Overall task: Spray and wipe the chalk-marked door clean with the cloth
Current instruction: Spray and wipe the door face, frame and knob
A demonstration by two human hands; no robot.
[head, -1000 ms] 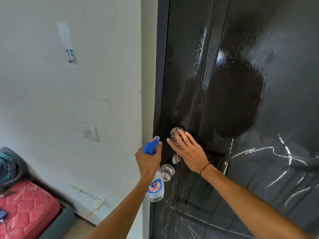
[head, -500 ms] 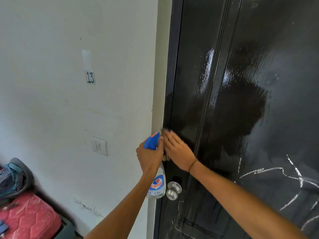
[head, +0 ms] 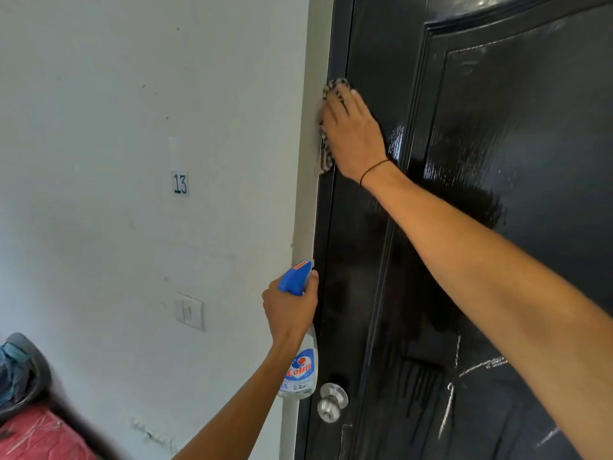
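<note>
View from a head cam, looking at a glossy black door (head: 497,127) w/ a white wall (head: 132,127) to its left. The right hand (head: 353,131) is raised high, fingers straight and flat, pressing a patterned cloth (head: 326,151) against the door's left edge, right by the frame. Part of the cloth shows above the fingertips and below the palm; a thin black band circles the wrist. The left hand (head: 292,310) is lower, just beside the door edge, fingers curled round the neck of a spray bottle (head: 300,370): blue trigger head up top, clear body w/ a red-and-blue "Colin" label hanging below the fist. The door's upper panel looks wet and shiny. White chalk marks (head: 477,370) show at bottom right of the door, well below the cloth. A silver knob (head: 331,401) sits near the bottle's base. On the wall: a "13" label (head: 180,184) and a switch (head: 189,311). Bottom left corner: a red mattress (head: 36,436) and a bag (head: 20,370), partly cut off.
</note>
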